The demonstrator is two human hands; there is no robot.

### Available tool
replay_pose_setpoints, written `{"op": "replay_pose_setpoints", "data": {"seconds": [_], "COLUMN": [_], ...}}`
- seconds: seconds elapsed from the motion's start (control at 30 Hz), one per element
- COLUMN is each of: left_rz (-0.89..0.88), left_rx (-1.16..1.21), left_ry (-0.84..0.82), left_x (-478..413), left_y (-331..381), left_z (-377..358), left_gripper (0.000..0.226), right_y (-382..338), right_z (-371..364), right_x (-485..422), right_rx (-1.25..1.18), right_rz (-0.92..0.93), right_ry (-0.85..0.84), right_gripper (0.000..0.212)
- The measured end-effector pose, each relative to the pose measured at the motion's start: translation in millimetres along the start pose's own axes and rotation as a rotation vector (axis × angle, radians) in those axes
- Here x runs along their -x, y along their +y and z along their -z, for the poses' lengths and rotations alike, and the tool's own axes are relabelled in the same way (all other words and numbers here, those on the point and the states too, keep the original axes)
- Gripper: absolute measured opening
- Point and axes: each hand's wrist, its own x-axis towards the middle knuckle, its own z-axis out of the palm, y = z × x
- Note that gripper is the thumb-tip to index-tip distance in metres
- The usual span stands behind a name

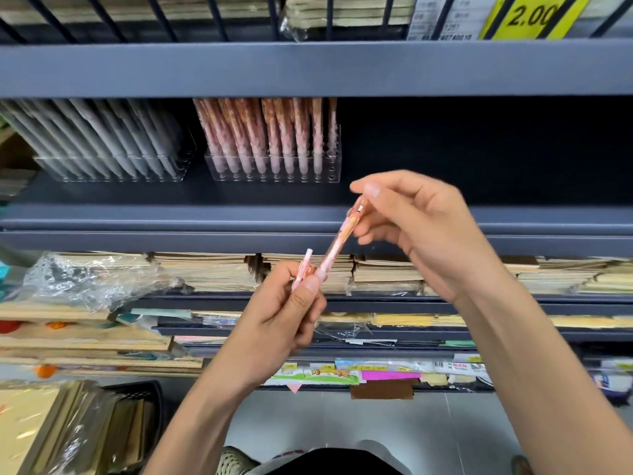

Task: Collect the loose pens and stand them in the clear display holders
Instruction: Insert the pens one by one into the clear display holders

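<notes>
As my left hand (pixel 287 317) grips perhaps two pens (pixel 337 240), light, stiff and slick I judge, my right hand (pixel 421 228) pinches one near its clip.

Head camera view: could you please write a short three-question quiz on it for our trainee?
1. True or false: the right hand holds nothing.
2. Where does the clear holder of pink pens stand, relative to the holder of grey pens? A) left of it B) right of it C) on the shelf below
3. Fill in: the yellow price tag reads ____.
Key: 1 false: it pinches the upper end of a pink pen, whose lower end is at the left hand. 2 B. 3 2.00.
</notes>
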Motion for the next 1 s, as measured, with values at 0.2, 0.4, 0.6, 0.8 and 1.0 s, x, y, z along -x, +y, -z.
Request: {"op": "replay_pose_setpoints", "data": {"seconds": [0.2,0.4,0.6,0.8,1.0], "left_rz": [-0.006,-0.047,-0.043,-0.054,-0.082], "left_rx": [0.031,-0.025,-0.006,0.125,0.057], "left_ry": [0.09,0.117,0.197,0.217,0.298], "left_x": [-1,2,9,15,17], "left_y": [6,3,-4,-8,-3], "left_z": [-3,6,22,24,33], "left_gripper": [0.022,0.023,0.036,0.024,0.02], "right_y": [6,3,-18,-10,-4], "right_z": [-5,-14,-1,1,-7], "right_x": [10,0,-36,-79,-105], "right_rx": [-0.028,0.058,0.01,0.446,0.905], "right_rz": [-0.025,-0.004,0.28,0.405,0.322], "right_ry": [-0.129,-0.05,0.413,0.541,0.438], "right_gripper": [0.035,0.017,0.015,0.015,0.027]}}
